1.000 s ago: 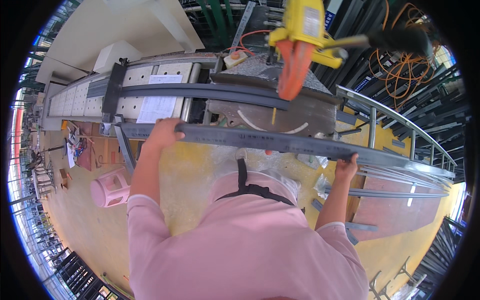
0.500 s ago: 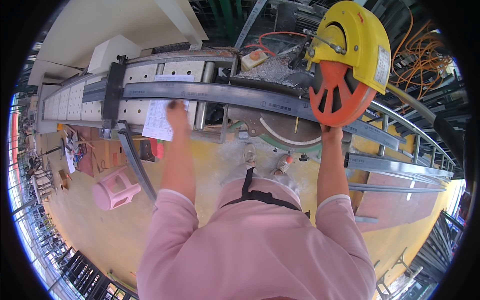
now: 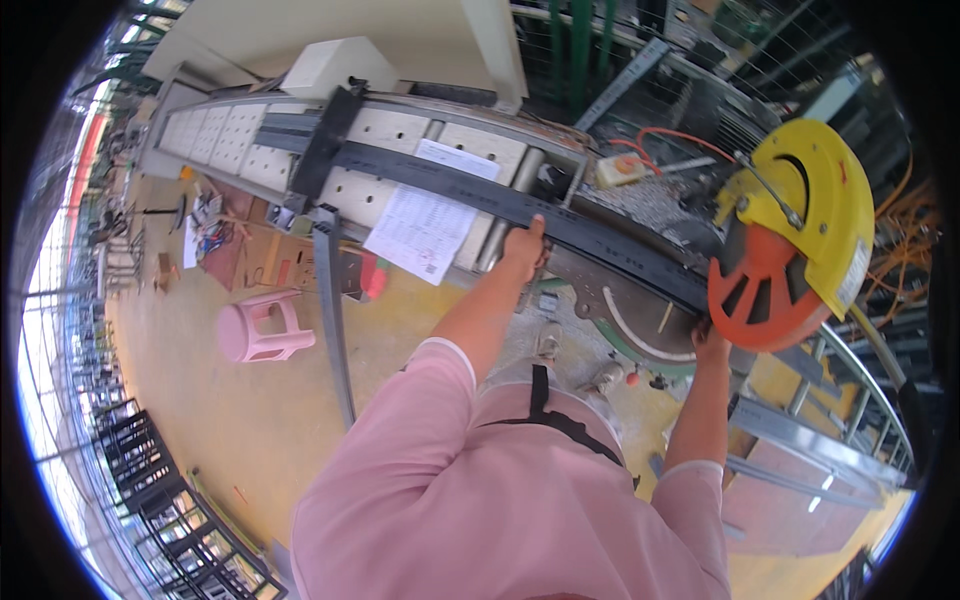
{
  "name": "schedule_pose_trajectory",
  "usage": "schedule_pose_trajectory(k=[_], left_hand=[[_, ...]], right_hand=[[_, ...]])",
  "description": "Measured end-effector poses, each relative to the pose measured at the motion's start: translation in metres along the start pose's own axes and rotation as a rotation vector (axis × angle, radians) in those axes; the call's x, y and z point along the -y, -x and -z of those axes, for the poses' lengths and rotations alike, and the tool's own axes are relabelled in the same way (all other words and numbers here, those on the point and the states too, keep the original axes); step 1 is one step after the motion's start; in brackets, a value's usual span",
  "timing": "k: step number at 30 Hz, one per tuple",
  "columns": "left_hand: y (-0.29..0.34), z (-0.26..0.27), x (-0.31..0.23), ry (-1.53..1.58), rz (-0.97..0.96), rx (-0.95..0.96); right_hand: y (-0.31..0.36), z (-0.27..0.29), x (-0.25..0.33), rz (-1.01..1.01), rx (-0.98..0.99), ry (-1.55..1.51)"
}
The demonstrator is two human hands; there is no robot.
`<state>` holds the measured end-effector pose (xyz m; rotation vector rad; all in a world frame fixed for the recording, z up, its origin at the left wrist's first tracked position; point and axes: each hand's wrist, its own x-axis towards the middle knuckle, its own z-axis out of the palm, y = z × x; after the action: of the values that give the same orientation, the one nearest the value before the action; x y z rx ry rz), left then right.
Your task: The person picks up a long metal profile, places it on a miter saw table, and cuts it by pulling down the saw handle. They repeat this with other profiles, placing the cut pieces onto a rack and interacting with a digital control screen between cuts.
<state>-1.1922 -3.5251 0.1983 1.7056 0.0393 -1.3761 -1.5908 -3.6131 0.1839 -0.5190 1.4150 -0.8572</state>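
A long dark metal profile (image 3: 430, 176) lies across the roller bench and under the saw's guard. My left hand (image 3: 524, 250) is closed on its near edge, thumb on top, just right of the paper sheet. At the saw, my right hand (image 3: 712, 340) grips the profile's near side below the orange lower guard (image 3: 765, 290); its fingertips are partly hidden. The cut-off saw's yellow upper guard (image 3: 835, 190) stands above and to the right. Partly under the profile rests a printed paper sheet (image 3: 420, 232).
A dark upright stop (image 3: 325, 145) crosses the bench (image 3: 375, 125) on the left. A pink stool (image 3: 262, 328) stands on the floor, beside a slanting metal leg (image 3: 328, 290). Behind the saw are metal shavings and an orange hose (image 3: 665, 135). More metal profiles (image 3: 820, 440) lie at right.
My left hand has moved right, from over the paper sheet to the profile beside the saw. My right hand stays by the guard. The whole view has turned and shifted.
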Motion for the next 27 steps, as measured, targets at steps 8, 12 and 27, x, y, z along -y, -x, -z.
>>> schedule_pose_trajectory(k=[8,12,27], left_hand=[[-0.033,0.027,0.001,-0.202,-0.142,-0.192],[-0.034,0.019,-0.006,-0.238,-0.123,-0.222],[-0.055,0.044,-0.004,-0.092,-0.078,-0.089]], right_hand=[[0.011,0.016,-0.001,-0.243,-0.021,0.138],[0.019,-0.009,-0.013,-0.141,-0.058,-0.069],[0.009,-0.040,-0.046,0.035,-0.095,-0.483]])
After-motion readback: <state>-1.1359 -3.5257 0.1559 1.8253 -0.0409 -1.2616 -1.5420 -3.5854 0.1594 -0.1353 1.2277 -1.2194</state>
